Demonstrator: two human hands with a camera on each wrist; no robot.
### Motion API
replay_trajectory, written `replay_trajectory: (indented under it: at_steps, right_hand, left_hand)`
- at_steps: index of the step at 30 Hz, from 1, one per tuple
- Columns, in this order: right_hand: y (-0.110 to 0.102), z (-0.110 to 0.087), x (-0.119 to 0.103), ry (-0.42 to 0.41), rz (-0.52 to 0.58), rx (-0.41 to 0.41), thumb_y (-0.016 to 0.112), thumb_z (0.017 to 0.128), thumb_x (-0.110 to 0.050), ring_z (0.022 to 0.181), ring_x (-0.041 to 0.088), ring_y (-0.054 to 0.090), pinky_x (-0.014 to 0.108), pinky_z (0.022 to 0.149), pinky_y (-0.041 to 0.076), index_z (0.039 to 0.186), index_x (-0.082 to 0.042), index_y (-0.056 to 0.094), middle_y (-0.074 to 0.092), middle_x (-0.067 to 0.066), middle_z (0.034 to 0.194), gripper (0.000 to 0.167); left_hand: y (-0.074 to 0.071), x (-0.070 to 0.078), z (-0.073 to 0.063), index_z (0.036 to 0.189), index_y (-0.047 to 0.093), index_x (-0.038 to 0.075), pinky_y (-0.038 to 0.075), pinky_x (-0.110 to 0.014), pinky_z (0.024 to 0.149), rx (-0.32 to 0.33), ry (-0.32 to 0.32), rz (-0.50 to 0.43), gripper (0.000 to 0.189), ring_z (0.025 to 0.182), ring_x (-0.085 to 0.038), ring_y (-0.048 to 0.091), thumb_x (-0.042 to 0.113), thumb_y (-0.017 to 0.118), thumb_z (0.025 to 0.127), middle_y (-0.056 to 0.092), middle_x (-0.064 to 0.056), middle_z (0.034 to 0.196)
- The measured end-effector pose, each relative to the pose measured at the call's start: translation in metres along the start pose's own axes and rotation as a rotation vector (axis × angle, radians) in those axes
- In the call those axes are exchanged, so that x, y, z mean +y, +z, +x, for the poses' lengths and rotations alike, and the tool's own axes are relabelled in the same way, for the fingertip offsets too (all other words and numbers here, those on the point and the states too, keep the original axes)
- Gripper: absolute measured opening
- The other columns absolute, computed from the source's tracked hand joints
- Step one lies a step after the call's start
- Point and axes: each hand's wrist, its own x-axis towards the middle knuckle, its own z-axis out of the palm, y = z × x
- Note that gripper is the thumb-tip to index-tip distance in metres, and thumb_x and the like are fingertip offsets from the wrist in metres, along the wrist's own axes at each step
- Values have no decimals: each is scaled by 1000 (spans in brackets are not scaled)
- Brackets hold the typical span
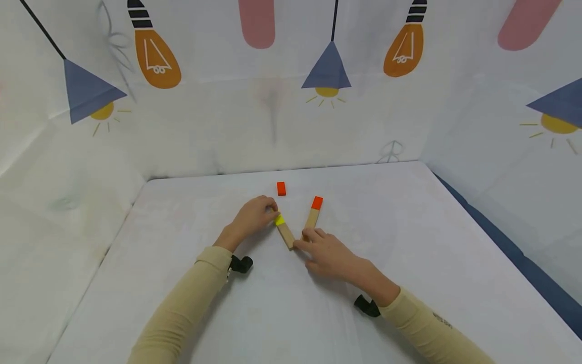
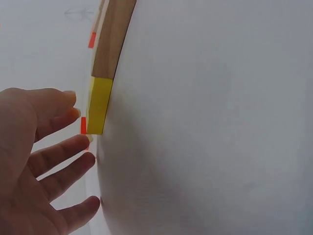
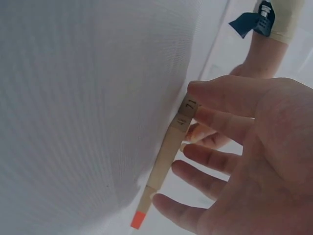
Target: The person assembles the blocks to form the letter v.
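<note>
Wooden blocks form a V on the white table: the left strip (image 1: 286,236) ends in a yellow block (image 1: 279,220), the right strip (image 1: 311,218) in an orange one (image 1: 317,202). Beside the yellow block, my left hand (image 1: 252,215) has its fingers apart; the left wrist view shows its fingertips close to that yellow end (image 2: 100,105). Near the point of the V is my right hand (image 1: 329,254), its fingers extended along the right strip. In the right wrist view, its thumb and index finger are at a small printed block (image 3: 188,105). Firm contact cannot be told.
A loose orange block (image 1: 281,188) lies beyond the V, towards the back edge of the table (image 1: 218,303). White sheets printed with lamps and bulbs (image 1: 273,116) stand around the table. Both wrists carry small dark devices (image 1: 241,264).
</note>
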Motion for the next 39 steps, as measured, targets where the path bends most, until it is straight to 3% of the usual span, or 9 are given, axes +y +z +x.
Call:
replay_trajectory:
  at_steps: [8, 19, 25, 30, 39]
  right_hand:
    - [4, -2, -1, 25, 14, -9, 70, 89, -19, 103, 17, 51, 36, 82, 49, 129, -23, 61, 53, 1, 117, 41]
    - [9, -3, -2, 35, 17, -21, 68, 90, -19, 105, 15, 49, 35, 84, 49, 130, -26, 61, 52, -1, 119, 41]
    - [7, -1, -1, 27, 0, -18, 69, 90, -20, 105, 15, 49, 35, 85, 49, 130, -25, 61, 52, -1, 120, 41]
    - [6, 0, -2, 30, 8, -29, 69, 90, -21, 106, 15, 49, 35, 86, 50, 131, -26, 61, 52, -1, 121, 42]
    - [3, 1, 0, 18, -12, -6, 67, 91, -19, 101, 15, 49, 33, 83, 50, 129, -24, 62, 53, 0, 119, 39]
  left_hand:
    - [3, -12, 19, 113, 67, 15, 50, -45, 99, 16, -3, 36, 22, 112, -25, 60, 27, 62, 96, 65, -7, 123]
    - [-2, -22, 34, 126, 63, 15, 49, -48, 102, 24, -47, 87, 32, 115, -30, 59, 27, 60, 97, 56, -11, 135]
    - [-4, -27, 43, 130, 59, 16, 47, -53, 103, 29, -52, 107, 38, 126, -33, 55, 32, 60, 96, 52, -11, 143]
    - [-4, -29, 50, 135, 55, 18, 44, -54, 107, 7, -71, 91, 43, 130, -33, 51, 36, 59, 96, 49, -10, 147]
    - [-9, -30, 65, 133, 55, 19, 45, -54, 105, 4, -83, 56, 42, 125, -30, 52, 36, 60, 94, 48, -9, 146]
